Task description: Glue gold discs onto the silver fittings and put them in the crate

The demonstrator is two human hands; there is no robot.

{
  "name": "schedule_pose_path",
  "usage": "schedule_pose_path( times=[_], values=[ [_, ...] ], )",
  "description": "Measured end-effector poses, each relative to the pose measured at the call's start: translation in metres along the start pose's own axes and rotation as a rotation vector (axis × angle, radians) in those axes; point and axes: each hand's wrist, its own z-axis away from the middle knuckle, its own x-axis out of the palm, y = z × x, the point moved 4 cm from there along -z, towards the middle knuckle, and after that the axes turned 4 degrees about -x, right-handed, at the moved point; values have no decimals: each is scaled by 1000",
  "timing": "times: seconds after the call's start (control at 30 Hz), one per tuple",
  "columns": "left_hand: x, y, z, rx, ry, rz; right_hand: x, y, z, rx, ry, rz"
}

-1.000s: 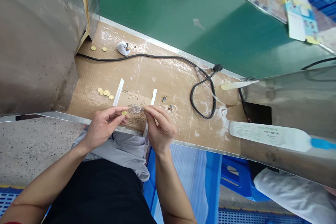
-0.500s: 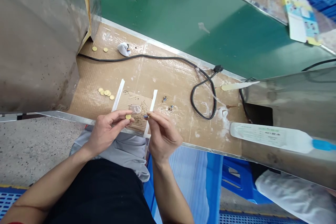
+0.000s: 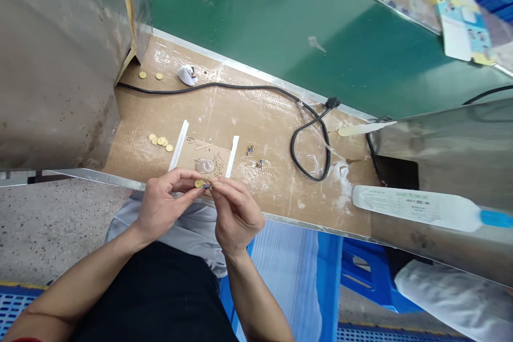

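Observation:
Pinched in the fingers of my left hand [image 3: 166, 200] is a small round yellow disc [image 3: 199, 184]. My right hand [image 3: 239, 214] grips a tiny blue-and-gold figure-like piece [image 3: 207, 187], which is right up against the disc; whether they touch I cannot tell. Just beyond my fingers lies a small clear round dish [image 3: 204, 165] on a cardboard patch between two white tape strips. Two similar small blue-and-gold pieces [image 3: 250, 150] rest to the right of the tape. Several yellow discs [image 3: 160, 140] lie to the left.
A black cable [image 3: 240, 87] crosses the cardboard and loops at the right. Near it are a pale flat stick [image 3: 360, 129] and a white bottle with a blue cap [image 3: 417, 208]. A small white object [image 3: 186, 75] sits at the back. Metal walls [image 3: 56, 64] flank the work surface.
My right hand has moved left and slightly down, bringing the small blue-and-gold piece to the yellow disc. My left hand has stayed nearly in place.

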Motion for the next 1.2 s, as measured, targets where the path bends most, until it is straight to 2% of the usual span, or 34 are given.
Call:
schedule_pose_path(
  times=[0.67,0.87,1.2],
  values=[
    [1,5,5,105,70,-194,-1,1,6,15,-18,90],
    [2,6,8,178,98,-288,0,0,8,-38,-17,62],
    [4,13,15,473,169,-552,0,-4,11,-186,5,153]
  ],
)
